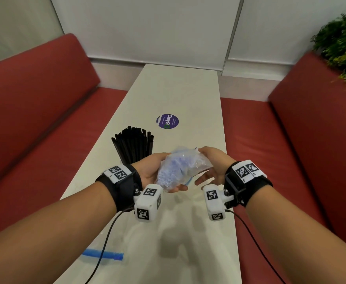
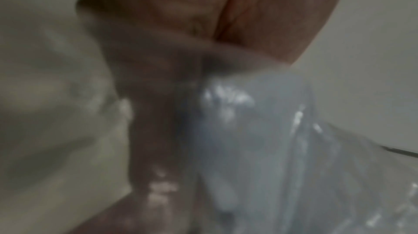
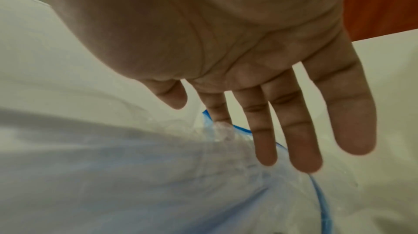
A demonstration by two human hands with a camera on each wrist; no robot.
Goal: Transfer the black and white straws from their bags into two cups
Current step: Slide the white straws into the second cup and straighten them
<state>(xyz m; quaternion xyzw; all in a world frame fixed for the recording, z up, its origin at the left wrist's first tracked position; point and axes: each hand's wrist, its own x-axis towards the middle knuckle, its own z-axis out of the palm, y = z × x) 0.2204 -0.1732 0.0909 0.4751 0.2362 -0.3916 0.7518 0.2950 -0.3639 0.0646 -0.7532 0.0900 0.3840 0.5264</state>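
Observation:
Above the white table (image 1: 178, 89), I hold a crumpled clear plastic bag (image 1: 180, 169) with a blue zip edge between my hands. My left hand (image 1: 168, 173) lies palm up under the bag and grips its lower end. That view is blurred: palm (image 2: 203, 14) above, bag (image 2: 260, 148) below. My right hand (image 1: 203, 165) has straight fingers, its index fingertip (image 3: 222, 129) touching the bag (image 3: 135, 175) at the zip edge, thumb apart. A bundle of black straws (image 1: 133, 144) stands upright behind my left hand, its base hidden. No white straws show.
A blue zip strip (image 1: 104, 255) of another bag lies at the table's near left edge. A round purple sticker (image 1: 167, 121) marks the table's middle. Red benches (image 1: 45, 119) flank the narrow table on both sides. A green plant (image 1: 344, 44) stands at the far right.

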